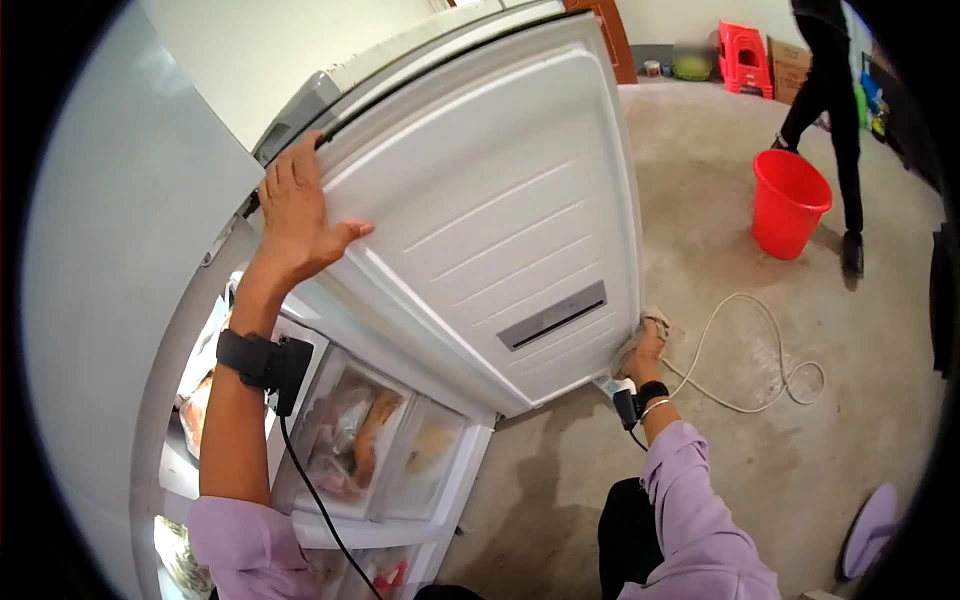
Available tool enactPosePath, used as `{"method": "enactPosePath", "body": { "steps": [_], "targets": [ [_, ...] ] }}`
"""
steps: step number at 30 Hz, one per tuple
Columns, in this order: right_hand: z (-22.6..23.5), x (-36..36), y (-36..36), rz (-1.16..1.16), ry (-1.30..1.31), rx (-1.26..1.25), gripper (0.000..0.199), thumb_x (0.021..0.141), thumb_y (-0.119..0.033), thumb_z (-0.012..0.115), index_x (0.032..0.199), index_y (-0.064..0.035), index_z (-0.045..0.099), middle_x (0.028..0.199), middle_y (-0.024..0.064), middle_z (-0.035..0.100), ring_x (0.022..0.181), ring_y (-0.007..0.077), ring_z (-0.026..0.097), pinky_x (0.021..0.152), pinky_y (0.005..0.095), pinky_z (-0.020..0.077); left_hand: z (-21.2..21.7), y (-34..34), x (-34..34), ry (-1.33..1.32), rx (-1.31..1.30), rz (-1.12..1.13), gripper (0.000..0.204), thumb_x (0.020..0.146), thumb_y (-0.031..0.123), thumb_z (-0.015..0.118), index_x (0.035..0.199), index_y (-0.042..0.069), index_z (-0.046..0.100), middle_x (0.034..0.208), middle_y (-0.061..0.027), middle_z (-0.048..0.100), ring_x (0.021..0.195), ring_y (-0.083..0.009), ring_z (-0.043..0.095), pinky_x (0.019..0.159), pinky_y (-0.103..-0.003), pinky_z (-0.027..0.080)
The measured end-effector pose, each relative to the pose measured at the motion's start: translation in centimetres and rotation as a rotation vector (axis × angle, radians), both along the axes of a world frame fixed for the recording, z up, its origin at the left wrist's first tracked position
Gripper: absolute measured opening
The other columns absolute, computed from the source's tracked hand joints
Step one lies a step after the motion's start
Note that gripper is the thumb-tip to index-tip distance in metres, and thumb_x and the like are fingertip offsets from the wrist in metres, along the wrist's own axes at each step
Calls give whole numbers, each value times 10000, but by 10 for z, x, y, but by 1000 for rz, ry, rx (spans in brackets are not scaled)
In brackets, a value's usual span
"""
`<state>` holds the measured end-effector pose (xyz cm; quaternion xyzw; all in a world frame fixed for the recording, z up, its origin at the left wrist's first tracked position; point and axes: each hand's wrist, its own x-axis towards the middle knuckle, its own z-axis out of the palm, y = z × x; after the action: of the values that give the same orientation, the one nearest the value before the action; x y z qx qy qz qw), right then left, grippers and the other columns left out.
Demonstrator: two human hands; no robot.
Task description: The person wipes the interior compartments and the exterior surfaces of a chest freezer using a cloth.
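The white freezer door [480, 220] stands swung open in front of me, its ribbed inner face toward me. My left hand [295, 215] grips the door's upper left edge, fingers over the rim and thumb on the inner face. Low at the door's far right corner, my right hand [648, 345] is closed on what looks like a pale, crumpled cloth [656, 318], partly hidden by the door. Left of the door is the open freezer, with clear drawers [425, 450] holding bagged food [350, 430].
A white cord [750, 408] loops across the concrete floor right of the door. Farther off stands a red bucket [790, 205] beside a person in black trousers [845, 130]. A red stool [744, 60] and cardboard box [788, 68] are at the wall. A lilac slipper [870, 530] lies lower right.
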<state>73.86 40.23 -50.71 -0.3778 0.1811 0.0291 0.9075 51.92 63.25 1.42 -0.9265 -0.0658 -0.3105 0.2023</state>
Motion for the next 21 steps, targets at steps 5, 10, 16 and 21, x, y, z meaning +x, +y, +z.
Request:
{"method": "enactPosePath", "body": {
  "steps": [5,10,16,21],
  "targets": [
    [-41,-11,11,26,285,29,547,761,-318,650,1203,-36,494,1134,85,543,967,237,519,853,384,417,2,13,-2,6,135,8,1054,613,462,782,1417,84,215,1318,-221,371,1258,-386,333,1058,-514,233],
    [-38,-29,16,84,250,452,629,769,-378,668,1223,7,466,1202,130,513,1082,290,482,965,410,366,-1,17,1,-6,175,-24,976,640,397,789,1381,54,255,1293,-226,388,1234,-395,343,1037,-495,237],
    [-16,-124,74,224,314,452,526,874,-412,475,1241,-36,467,1245,118,486,1147,314,449,990,440,353,-1,20,-4,-6,193,13,1011,618,425,790,1385,44,252,1306,-239,380,1246,-397,333,1041,-493,235],
    [-60,-213,189,427,458,700,576,902,-495,377,1281,-65,426,1313,112,429,1177,307,412,992,498,337,3,21,-5,-26,234,-28,1014,597,440,803,1365,25,288,1280,-239,413,1213,-398,375,1017,-495,268]
  ]
}}
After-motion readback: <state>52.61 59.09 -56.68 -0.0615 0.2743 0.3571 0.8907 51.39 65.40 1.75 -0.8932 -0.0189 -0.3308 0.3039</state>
